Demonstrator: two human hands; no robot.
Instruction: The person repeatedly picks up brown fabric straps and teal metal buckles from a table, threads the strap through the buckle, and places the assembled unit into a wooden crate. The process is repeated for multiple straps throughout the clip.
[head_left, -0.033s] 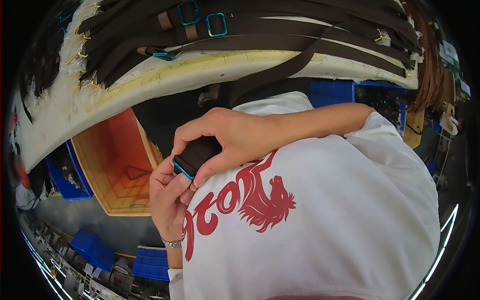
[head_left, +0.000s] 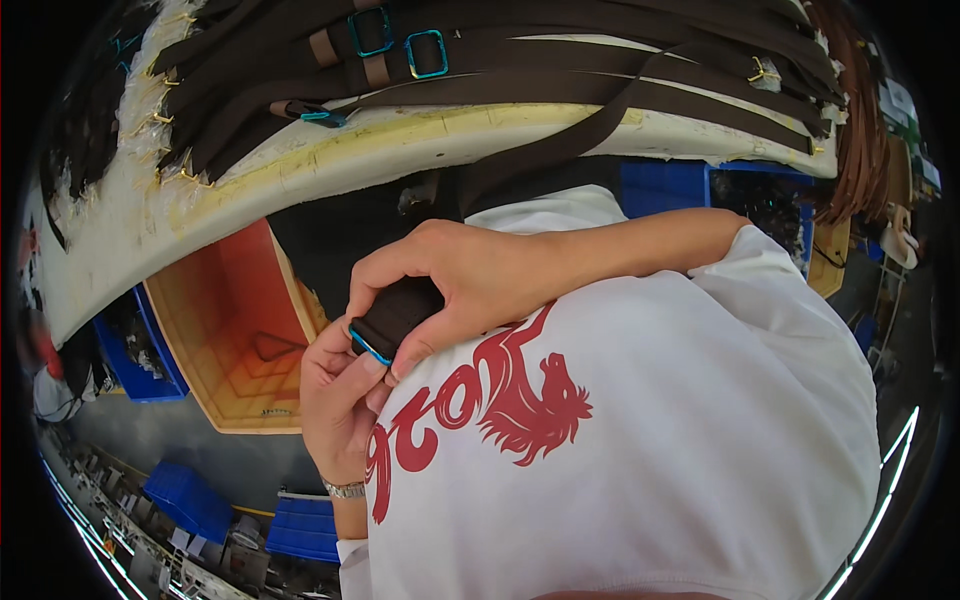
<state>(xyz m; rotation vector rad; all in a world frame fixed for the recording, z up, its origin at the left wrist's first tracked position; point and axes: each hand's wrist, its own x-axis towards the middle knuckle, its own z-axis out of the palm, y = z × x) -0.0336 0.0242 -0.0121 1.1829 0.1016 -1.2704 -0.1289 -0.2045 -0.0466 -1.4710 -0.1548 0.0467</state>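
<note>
Bright, even light fills the scene, falling flat on the white cotton T-shirt with a red print (head_left: 640,440), which shows no blown glare. Soft shadow gathers under the cream foam-edged worktop (head_left: 420,140) above the shirt, darkening the gap there. The fisheye lens bends the worktop edge into an arc and rings the frame in black. Left of the shirt, near the rim, the blue plastic crates (head_left: 190,500) smear and lose focus; the centre stays sharp.
</note>
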